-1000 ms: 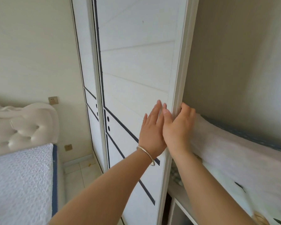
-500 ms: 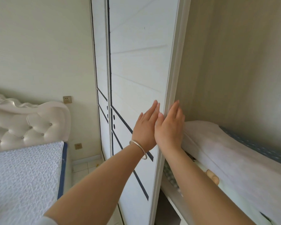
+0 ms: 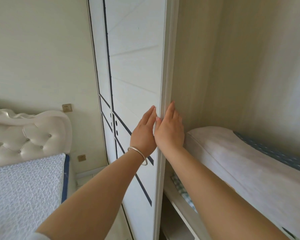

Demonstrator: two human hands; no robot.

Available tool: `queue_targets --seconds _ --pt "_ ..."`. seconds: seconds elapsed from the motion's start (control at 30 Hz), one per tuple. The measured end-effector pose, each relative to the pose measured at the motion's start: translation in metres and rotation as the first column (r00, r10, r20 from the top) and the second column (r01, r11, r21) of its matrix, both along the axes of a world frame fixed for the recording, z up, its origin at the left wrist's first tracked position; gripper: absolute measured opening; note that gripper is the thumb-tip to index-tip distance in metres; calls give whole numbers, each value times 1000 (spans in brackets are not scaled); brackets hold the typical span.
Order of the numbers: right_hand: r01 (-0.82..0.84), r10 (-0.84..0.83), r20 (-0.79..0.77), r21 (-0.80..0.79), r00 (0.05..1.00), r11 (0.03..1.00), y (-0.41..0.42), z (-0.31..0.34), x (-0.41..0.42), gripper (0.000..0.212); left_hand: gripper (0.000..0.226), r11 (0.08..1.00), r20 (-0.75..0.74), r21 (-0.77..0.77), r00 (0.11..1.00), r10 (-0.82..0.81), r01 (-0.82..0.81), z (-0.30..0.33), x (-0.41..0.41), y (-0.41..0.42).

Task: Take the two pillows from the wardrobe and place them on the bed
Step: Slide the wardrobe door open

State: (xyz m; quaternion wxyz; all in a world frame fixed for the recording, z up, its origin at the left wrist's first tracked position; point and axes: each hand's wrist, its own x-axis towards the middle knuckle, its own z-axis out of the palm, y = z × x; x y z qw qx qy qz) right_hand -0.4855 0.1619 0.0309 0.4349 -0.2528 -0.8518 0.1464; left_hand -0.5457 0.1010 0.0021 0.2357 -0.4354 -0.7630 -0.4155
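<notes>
The white sliding wardrobe door (image 3: 137, 75) stands in the middle of the view, with the open wardrobe to its right. My left hand (image 3: 144, 134) lies flat on the door's front, fingers together, a silver bangle on the wrist. My right hand (image 3: 170, 130) presses flat against the door's right edge, holding nothing. Inside the wardrobe a long white pillow (image 3: 241, 163) lies on a shelf, just right of my right hand. A blue patterned fabric (image 3: 275, 155) shows behind it, maybe a second pillow. The bed (image 3: 24, 187) with its white textured cover is at lower left.
A white tufted headboard (image 3: 24, 135) stands against the left wall, with two wall sockets (image 3: 66, 107) near it. A strip of tiled floor (image 3: 87, 179) runs between bed and wardrobe. A checked cloth (image 3: 180, 187) lies under the pillow, above a white shelf edge (image 3: 184, 215).
The door has slid left, which uncovers more of the wardrobe and the pillow's end. Both hands moved left with the door's edge, and my right fingers straightened flat.
</notes>
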Motion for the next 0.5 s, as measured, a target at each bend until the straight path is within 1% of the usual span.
queue_targets --seconds 0.13,0.23,0.27,0.33,0.4,0.47,0.5 --pt "-10 10 -46 -10 999 1000 2 -5 -2 66 60 1000 -15 7 1000 11 -11 -3 -1 3" --pt "-21 20 -43 -8 999 1000 5 -6 0 68 60 999 23 4 999 37 -37 -7 3 8" --pt "-24 24 -38 -7 999 1000 6 -5 1 69 60 998 43 24 998 52 -53 -8 7 9" --pt "-43 43 -8 0 999 999 9 -3 6 70 61 989 34 121 997 76 -80 -9 21 11" --pt "-76 76 47 2 996 997 15 -1 16 68 66 967 -63 239 992 107 -89 -11 39 15" --pt "-101 102 68 -13 993 995 26 3 32 63 67 948 -133 315 987 89 -43 -10 59 23" --pt "-111 111 42 -23 993 994 32 6 43 58 68 946 -147 325 988 47 3 -9 70 30"
